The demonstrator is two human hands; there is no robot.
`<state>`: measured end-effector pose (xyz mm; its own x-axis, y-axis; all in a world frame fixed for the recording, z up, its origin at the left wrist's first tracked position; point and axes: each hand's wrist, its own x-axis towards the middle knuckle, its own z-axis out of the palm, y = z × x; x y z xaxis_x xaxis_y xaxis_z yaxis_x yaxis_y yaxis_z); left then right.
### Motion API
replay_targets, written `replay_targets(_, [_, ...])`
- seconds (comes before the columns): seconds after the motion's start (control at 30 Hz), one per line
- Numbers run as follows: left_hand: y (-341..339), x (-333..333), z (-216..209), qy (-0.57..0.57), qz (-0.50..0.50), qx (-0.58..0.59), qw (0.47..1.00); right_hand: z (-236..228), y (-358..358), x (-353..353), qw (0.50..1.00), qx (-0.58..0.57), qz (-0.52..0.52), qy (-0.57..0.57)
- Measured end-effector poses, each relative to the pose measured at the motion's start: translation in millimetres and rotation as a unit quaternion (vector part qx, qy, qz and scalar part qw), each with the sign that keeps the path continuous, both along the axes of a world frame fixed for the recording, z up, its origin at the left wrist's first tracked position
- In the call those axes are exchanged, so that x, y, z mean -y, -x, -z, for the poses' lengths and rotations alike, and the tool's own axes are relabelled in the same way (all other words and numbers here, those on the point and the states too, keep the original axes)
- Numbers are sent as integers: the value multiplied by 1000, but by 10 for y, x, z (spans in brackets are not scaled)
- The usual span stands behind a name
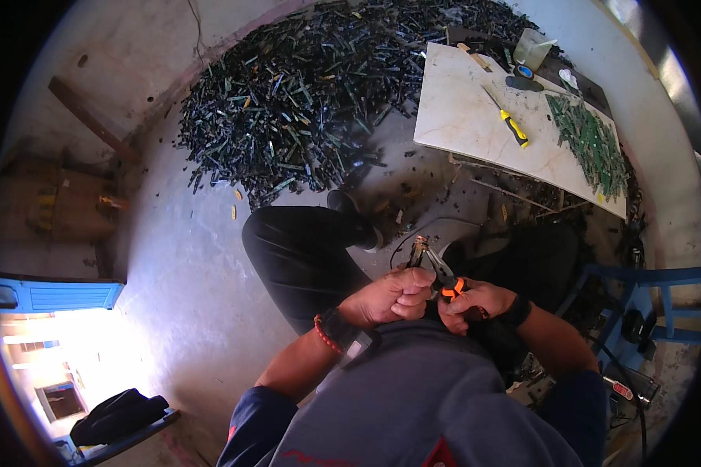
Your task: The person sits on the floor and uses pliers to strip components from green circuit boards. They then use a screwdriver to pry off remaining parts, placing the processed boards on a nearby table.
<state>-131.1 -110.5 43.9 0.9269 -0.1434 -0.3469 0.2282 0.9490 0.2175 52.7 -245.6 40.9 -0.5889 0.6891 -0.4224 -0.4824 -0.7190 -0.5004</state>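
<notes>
In front of my lap, my left hand is closed, thumb on top, around a small dark piece with a copper-coloured end that sticks up past the fingers. Most of that piece is hidden in the grip. My right hand is wrapped around pliers with orange and black handles. Their metal jaws point up and left toward the copper-coloured end; whether they bite on it I cannot tell.
A large heap of dark, narrow strips covers the floor ahead. To the right, a white slab bears a yellow screwdriver, green circuit-board strips, a tape roll and a plastic cup. A blue chair stands at right.
</notes>
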Motion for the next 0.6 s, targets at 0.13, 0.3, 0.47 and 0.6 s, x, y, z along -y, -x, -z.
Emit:
replay_targets(0.13, [-22,6,-49,1,-16,21,1000,41,36,-29,990,-136,3,41])
replay_targets(0.3, [-57,64,25,-35,-35,-39,998,125,-102,1,999,-39,-11,8])
replay_targets(0.47, [-58,110,96,-189,-53,-127,972,-160,-175,-13,909,397,-70,-101])
replay_targets(0.6, [-124,84,-12,-324,-53,-161,931,-195,-222,12,769,606,-88,-183])
